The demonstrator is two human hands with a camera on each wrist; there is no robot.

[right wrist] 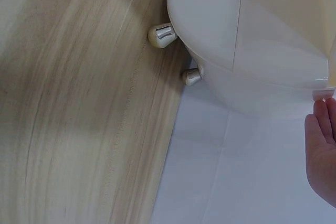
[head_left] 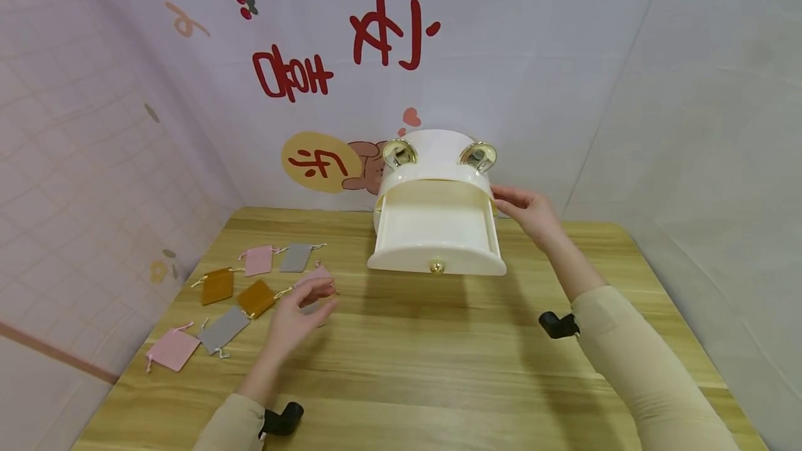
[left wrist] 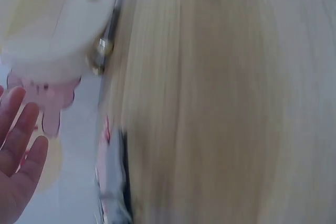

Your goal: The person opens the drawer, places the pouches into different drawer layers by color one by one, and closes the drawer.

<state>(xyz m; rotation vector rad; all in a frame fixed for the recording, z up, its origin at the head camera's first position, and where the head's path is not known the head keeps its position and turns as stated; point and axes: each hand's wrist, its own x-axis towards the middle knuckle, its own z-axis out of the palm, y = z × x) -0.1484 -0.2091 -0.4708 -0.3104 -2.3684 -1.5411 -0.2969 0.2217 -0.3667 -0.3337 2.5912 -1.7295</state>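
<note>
A white rounded box with gold fittings stands at the back of the table. Its drawer is pulled out, with a gold knob on the front, and appears bare inside. My right hand touches the box's right side near the drawer opening, fingers extended; the right wrist view shows the fingertips at its edge. Over the table on the left, my left hand hangs with loosely bent fingers and holds nothing. It partly covers a pink pouch and a grey pouch below it.
Several small drawstring pouches lie on the left of the table, among them a mustard pouch, a grey pouch and a pink pouch. A printed cloth hangs close behind the box.
</note>
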